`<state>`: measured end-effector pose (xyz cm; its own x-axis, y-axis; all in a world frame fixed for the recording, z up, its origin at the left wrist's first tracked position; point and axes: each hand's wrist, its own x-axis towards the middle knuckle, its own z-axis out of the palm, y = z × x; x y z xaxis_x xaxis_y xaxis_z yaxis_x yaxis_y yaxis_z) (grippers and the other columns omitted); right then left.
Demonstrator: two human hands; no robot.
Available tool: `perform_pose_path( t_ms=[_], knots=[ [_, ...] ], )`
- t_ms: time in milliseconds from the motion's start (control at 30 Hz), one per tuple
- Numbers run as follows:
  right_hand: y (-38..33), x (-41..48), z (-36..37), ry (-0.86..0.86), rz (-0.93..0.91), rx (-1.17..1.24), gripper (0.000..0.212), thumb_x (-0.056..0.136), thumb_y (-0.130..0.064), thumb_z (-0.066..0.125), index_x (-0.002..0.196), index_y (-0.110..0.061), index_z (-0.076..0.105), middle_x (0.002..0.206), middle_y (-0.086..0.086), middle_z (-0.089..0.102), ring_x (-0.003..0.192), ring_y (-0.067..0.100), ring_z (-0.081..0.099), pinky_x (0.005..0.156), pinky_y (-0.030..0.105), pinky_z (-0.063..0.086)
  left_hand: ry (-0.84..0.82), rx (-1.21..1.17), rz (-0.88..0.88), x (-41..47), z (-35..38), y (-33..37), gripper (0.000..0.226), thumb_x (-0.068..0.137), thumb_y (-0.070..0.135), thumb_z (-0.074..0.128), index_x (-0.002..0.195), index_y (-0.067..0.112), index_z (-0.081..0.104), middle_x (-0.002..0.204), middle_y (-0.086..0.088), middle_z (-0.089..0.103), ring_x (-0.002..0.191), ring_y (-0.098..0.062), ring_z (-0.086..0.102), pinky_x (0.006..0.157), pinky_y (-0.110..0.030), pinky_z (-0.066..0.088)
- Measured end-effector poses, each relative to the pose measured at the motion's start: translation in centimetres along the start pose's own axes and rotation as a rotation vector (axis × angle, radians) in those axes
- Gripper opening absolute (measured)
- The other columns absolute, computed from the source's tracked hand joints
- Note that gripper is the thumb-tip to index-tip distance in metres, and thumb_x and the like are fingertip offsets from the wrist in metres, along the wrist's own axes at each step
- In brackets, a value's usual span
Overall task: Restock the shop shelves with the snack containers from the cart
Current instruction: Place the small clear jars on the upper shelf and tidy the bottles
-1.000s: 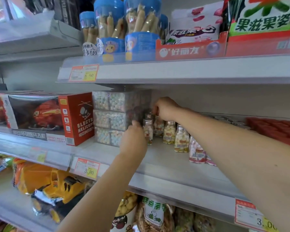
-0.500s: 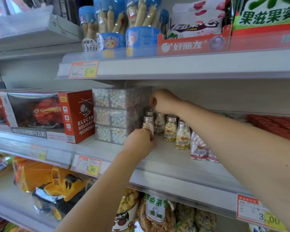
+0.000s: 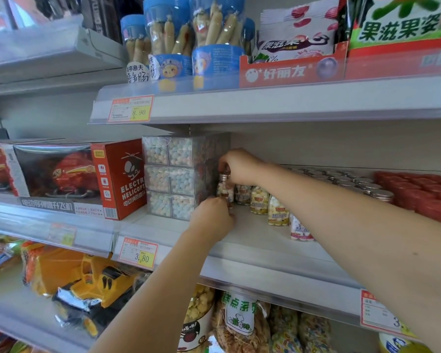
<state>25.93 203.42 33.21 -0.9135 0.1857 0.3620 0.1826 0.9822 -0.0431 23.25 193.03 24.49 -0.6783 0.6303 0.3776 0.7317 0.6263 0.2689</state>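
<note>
A small clear candy bottle (image 3: 225,191) with a silver cap stands at the left end of a row of like bottles (image 3: 259,200) on the middle shelf (image 3: 252,250). My right hand (image 3: 239,166) reaches in from the right and pinches this bottle's cap from above. From below, my left hand (image 3: 212,218) has its fingers curled round the bottle's base, hiding the bottom. The cart is out of view.
Stacked clear boxes of pastel candy (image 3: 173,177) stand just left of the bottle, then a red helicopter toy box (image 3: 117,179). Silver-capped bottles (image 3: 354,179) and red-lidded tubs (image 3: 418,194) fill the shelf's right. The upper shelf (image 3: 265,103) hangs low overhead.
My left hand rose and moved right to the bottle's base. My right hand shifted slightly up and settled on the bottle's cap, close to the stacked boxes.
</note>
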Motion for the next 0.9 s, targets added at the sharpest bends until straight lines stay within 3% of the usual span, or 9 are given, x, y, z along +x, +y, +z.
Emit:
perform_pose_path(
  t_ms=[167,267,367,433,500,600,733,800,900],
  knots=[
    [0.3,-0.1,0.4,0.028,0.014,0.032,0.041,0.074,-0.012,0.079,0.111,-0.004,0.062,0.109,0.01,0.06,0.096,0.024,0.056,0.069,0.024,0.036,0.011,-0.023,-0.019,0.2,0.2,-0.2,0.029,0.088,0.021,0.051,0.11,0.005,0.06,0.11,-0.011,0.059,0.099,-0.028,0.056,0.073,-0.03,0.044],
    [0.1,-1.8,-0.6,0.09,-0.008,0.089,0.035,0.079,-0.01,0.073,0.112,-0.004,0.061,0.11,0.01,0.058,0.1,0.025,0.055,0.073,0.025,0.039,0.047,-0.101,-0.041,-0.1,-0.3,-0.1,0.022,0.085,0.012,0.051,0.1,0.003,0.064,0.098,-0.013,0.063,0.083,-0.027,0.055,0.065,-0.029,0.042],
    [-0.2,-4.8,-3.0,0.115,-0.011,0.122,0.023,0.085,-0.012,0.064,0.106,-0.004,0.063,0.11,0.01,0.061,0.101,0.024,0.056,0.077,0.027,0.042,0.245,-0.172,-0.033,-1.4,-1.8,0.8,0.019,0.09,0.011,0.047,0.09,0.004,0.064,0.081,-0.011,0.06,0.074,-0.03,0.056,0.06,-0.029,0.04],
    [-0.7,-7.5,-4.6,0.087,0.002,0.13,0.019,0.087,-0.016,0.063,0.101,-0.003,0.066,0.105,0.01,0.065,0.097,0.023,0.058,0.08,0.03,0.046,0.425,-0.227,0.039,-3.1,-2.6,1.6,0.022,0.095,0.015,0.044,0.094,0.006,0.064,0.083,-0.009,0.061,0.071,-0.026,0.054,0.059,-0.03,0.039],
    [-1.3,-10.5,-5.9,0.073,0.007,0.131,0.018,0.088,-0.02,0.063,0.096,-0.004,0.067,0.099,0.009,0.066,0.092,0.023,0.06,0.074,0.03,0.047,0.531,-0.32,0.127,-6.1,-2.6,2.7,0.022,0.097,0.017,0.045,0.093,0.008,0.065,0.087,-0.006,0.063,0.075,-0.022,0.056,0.062,-0.032,0.043],
    [-2.2,-16.1,-7.2,0.059,0.006,0.142,0.018,0.086,-0.024,0.065,0.083,-0.006,0.063,0.087,0.01,0.066,0.078,0.021,0.057,0.057,0.028,0.038,0.562,-0.46,0.161,-12.9,-1.7,4.4,0.023,0.097,0.019,0.048,0.081,0.009,0.062,0.08,0.002,0.058,0.069,-0.012,0.052,0.06,-0.02,0.036],
    [-3.4,-24.8,-6.1,-0.054,0.013,0.182,0.043,0.088,-0.035,0.063,0.059,-0.01,0.043,0.057,0.006,0.038,0.057,0.02,0.038,0.047,0.031,0.019,0.407,-0.487,0.141,-21.9,1.2,5.5,0.039,0.096,0.026,0.053,0.061,0.009,0.049,0.06,0.008,0.043,0.055,-0.006,0.042,0.054,-0.023,0.023],
    [-3.2,-29.2,-4.2,-0.122,0.051,0.226,0.047,0.088,-0.04,0.062,0.057,-0.013,0.038,0.056,0.003,0.037,0.055,0.018,0.037,0.05,0.032,0.021,0.237,-0.511,0.115,-25.8,3.7,5.7,0.045,0.095,0.034,0.053,0.059,0.007,0.048,0.058,0.004,0.045,0.054,-0.01,0.044,0.054,-0.028,0.029],
    [-2.2,-35.2,-0.2,-0.247,0.159,0.29,0.044,0.089,-0.042,0.061,0.062,-0.011,0.045,0.058,0.002,0.043,0.053,0.014,0.041,0.05,0.029,0.026,-0.015,-0.483,0.026,-30.9,7.5,5.8,0.046,0.091,0.04,0.055,0.061,0.006,0.05,0.058,-0.006,0.051,0.053,-0.019,0.049,0.051,-0.033,0.033]
  ],
)
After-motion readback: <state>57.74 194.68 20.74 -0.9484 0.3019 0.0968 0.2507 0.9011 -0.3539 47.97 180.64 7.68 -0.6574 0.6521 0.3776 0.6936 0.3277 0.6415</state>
